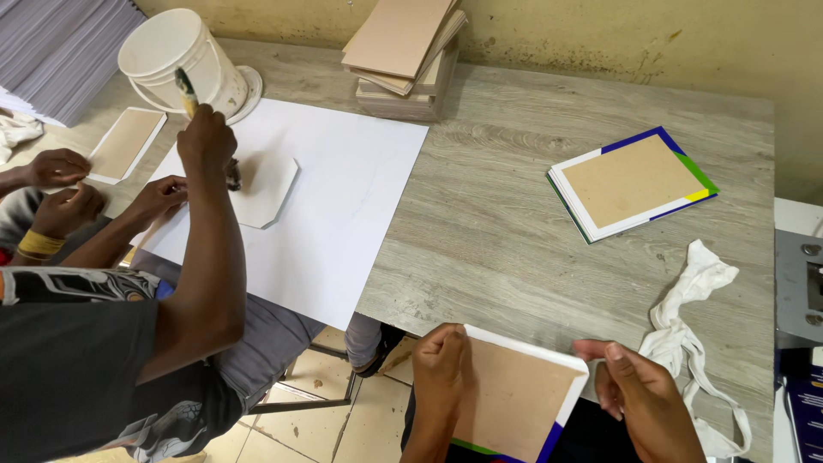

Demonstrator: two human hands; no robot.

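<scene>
At the near edge of the grey wood-grain table [549,257], the left hand [440,364] and right hand [639,390] are pinching opposite sides of a flat brown board wrapped in white paper [514,394] (blue and green showing at its lower corner), its long axis slanting between them, with a crumpled white cloth [699,300] just right of it.

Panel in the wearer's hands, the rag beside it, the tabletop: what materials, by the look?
Panel: likely matte tan fibreboard or greyboard, with a white paper-like wrap folded over its edges; both hands, left and right, grip it. Rag: soft white cloth, crumpled and limp. Tabletop: grey wood-grain surface, probably laminate; the grain looks printed, though real wood cannot be ruled out.
</scene>
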